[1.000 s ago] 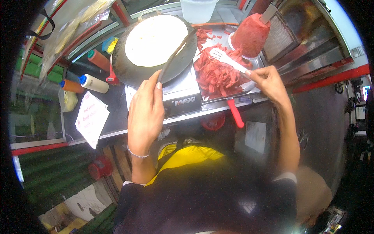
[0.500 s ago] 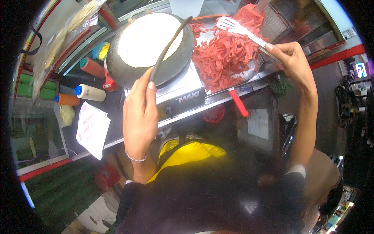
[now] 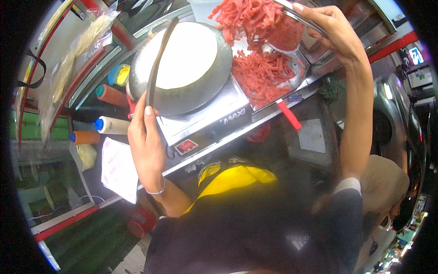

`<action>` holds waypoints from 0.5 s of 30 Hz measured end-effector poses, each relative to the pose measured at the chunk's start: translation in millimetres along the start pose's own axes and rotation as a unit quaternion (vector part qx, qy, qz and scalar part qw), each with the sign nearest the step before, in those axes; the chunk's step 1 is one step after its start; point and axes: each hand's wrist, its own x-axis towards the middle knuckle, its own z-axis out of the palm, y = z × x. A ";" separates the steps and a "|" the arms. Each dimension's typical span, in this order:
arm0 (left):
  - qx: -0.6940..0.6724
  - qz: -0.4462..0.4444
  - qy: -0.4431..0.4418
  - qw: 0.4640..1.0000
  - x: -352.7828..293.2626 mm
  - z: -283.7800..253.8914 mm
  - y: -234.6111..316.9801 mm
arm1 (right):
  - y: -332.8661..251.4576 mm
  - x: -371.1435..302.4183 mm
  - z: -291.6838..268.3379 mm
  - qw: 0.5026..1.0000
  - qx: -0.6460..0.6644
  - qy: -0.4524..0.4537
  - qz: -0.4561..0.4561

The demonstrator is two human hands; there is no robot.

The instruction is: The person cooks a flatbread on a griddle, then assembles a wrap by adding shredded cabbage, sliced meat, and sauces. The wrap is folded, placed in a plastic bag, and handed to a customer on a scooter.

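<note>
A long, curved dark wooden stick (image 3: 158, 59) is gripped in my left hand (image 3: 148, 146), its far end reaching over the left side of the round griddle. On that dark griddle (image 3: 191, 101) lies a large pale flatbread (image 3: 191, 55). My right hand (image 3: 335, 34) is closed around metal tongs (image 3: 299, 13) at the upper right. The tongs' tips are hidden by a big clump of red strips (image 3: 255, 23), raised above the metal tray (image 3: 296, 77). More red strips (image 3: 262, 73) lie in the tray.
The griddle sits on a silver stove (image 3: 205, 123). Left of it stand a white squeeze bottle (image 3: 112, 125), an orange one (image 3: 86, 137) and a red one (image 3: 111, 95). White papers (image 3: 119, 169) overhang the counter's front edge. A red handle (image 3: 289, 115) juts from the tray's front.
My right hand has moved up and away with the tongs, and a clump of red strips has risen from the tray. My left hand has swung the stick leftward across the flatbread.
</note>
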 end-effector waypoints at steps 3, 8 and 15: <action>-0.019 0.005 -0.006 1.000 6.1 -8.9 -8.7 | -27.1 12.9 14.5 0.996 0.070 0.036 0.034; -0.026 0.004 -0.020 0.999 13.3 -21.2 -23.7 | -52.8 69.4 43.4 0.990 0.117 0.079 -0.013; -0.057 -0.045 -0.046 0.996 20.0 -29.9 -44.3 | -44.8 199.9 68.0 0.981 0.134 0.120 -0.069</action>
